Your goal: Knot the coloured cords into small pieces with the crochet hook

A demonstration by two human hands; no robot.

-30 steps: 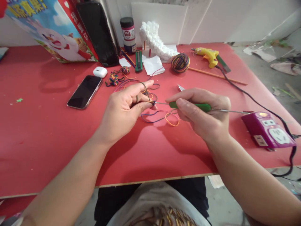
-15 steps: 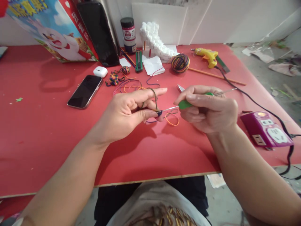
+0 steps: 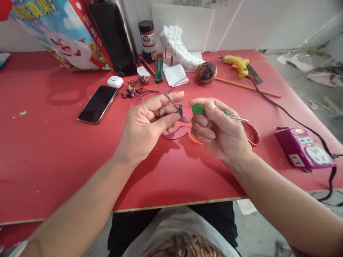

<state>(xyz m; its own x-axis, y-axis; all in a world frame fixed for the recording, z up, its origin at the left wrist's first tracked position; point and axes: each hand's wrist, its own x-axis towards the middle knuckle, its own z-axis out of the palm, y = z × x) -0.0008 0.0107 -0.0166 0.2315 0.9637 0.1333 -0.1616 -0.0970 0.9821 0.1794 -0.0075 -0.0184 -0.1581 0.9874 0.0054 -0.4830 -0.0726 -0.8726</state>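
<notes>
Over the middle of the red table, my left hand (image 3: 144,125) pinches a small dark blue piece of crochet (image 3: 180,112) between thumb and fingers. A dark green strand of yarn (image 3: 170,98) runs over its stretched index finger. My right hand (image 3: 222,130) is closed around the green grip of a crochet hook (image 3: 198,109); its thin metal tip reaches the crochet piece, and a metal shaft sticks out at the back. Loose blue and orange yarn (image 3: 175,137) trails below the hands. Partly hidden behind my right hand lie scissors with an orange handle (image 3: 256,135).
A multicoloured yarn ball (image 3: 206,72), a wooden stick (image 3: 246,86) and a yellow glue gun (image 3: 237,65) lie farther back. A purple power socket (image 3: 305,148) with a black cable stands right. Left are a phone (image 3: 98,104) and an earbud case (image 3: 115,82).
Both hands have risen a little, and my right hand has moved left, closer to my left hand. The crochet piece is tilted up, and the scissors' orange handle now shows.
</notes>
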